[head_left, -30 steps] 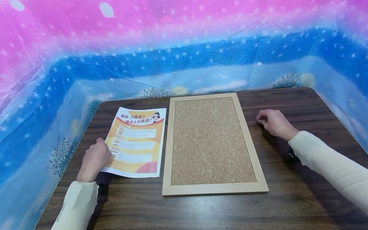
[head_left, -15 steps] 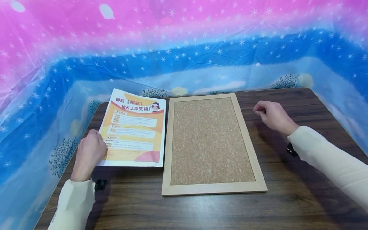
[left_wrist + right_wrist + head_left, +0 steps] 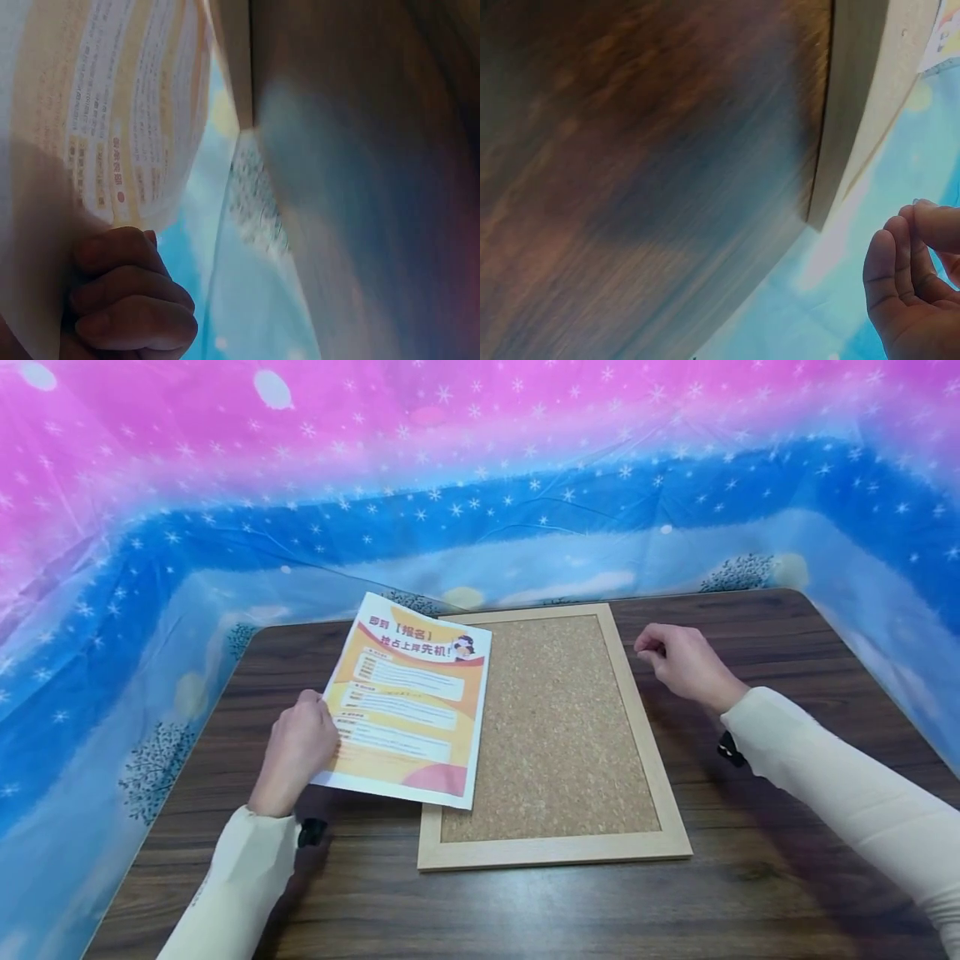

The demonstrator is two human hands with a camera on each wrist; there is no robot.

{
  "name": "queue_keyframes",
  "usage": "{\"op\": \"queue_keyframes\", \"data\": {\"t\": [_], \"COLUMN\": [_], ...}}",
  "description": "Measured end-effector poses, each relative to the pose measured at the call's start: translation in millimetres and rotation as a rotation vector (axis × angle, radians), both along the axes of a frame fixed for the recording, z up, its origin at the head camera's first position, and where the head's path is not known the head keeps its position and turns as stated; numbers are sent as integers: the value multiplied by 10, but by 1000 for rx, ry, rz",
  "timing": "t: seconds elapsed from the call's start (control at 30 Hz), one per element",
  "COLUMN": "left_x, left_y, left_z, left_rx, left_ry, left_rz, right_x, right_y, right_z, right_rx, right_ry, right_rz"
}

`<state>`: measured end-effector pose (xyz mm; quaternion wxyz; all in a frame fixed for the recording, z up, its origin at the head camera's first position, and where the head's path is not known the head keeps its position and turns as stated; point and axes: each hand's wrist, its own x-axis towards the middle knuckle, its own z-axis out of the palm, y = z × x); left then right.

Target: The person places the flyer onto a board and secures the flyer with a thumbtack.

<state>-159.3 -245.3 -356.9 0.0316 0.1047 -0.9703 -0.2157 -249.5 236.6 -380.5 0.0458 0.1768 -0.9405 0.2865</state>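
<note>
A printed paper poster (image 3: 408, 714), with Chinese lettering and an orange, yellow and white design, is held tilted by its left edge. My left hand (image 3: 296, 743) grips that edge; in the left wrist view the curled fingers (image 3: 135, 322) lie against the sheet. The poster overlaps the left part of a wood-framed cork board (image 3: 566, 727), which lies on the table. Just right of the frame is my right hand (image 3: 690, 664), raised over the table. Its bent fingers (image 3: 885, 277) meet the thumb tip in the right wrist view; whether something small is pinched there, I cannot tell.
The dark wood-grain table (image 3: 555, 914) extends around the board on every side. Behind it hangs a pink and blue cloth (image 3: 450, 518) printed with snowflakes and trees, close along the table's back and side edges.
My left hand has lifted the poster off the table and carried it rightward, partly over the cork board. My right hand has shifted a little left, nearer to the frame.
</note>
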Motion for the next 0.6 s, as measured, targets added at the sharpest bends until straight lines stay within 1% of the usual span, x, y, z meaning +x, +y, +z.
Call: {"op": "queue_keyframes", "data": {"t": [0.13,0.23,0.3,0.4,0.47,0.6], "left_x": [-59,-90,-106,-113,-111,-90], "left_y": [197,340,430,546,612,748], "left_z": [-132,-214,-252,-278,-285,-285], "left_rx": [6,27,36,33,18,26], "left_ry": [9,14,15,14,-1,-84], "left_rz": [-32,-63,-88,-135,-176,-246], "right_x": [-5,-21,-34,-59,-80,-135], "right_y": [-56,-95,-118,-148,-177,-281], "right_z": [11,23,31,44,55,108], "right_rx": [-9,-18,-23,-22,-29,-48], "right_ry": [-5,-1,1,9,5,-22], "right_rz": [16,27,33,33,29,8]}}
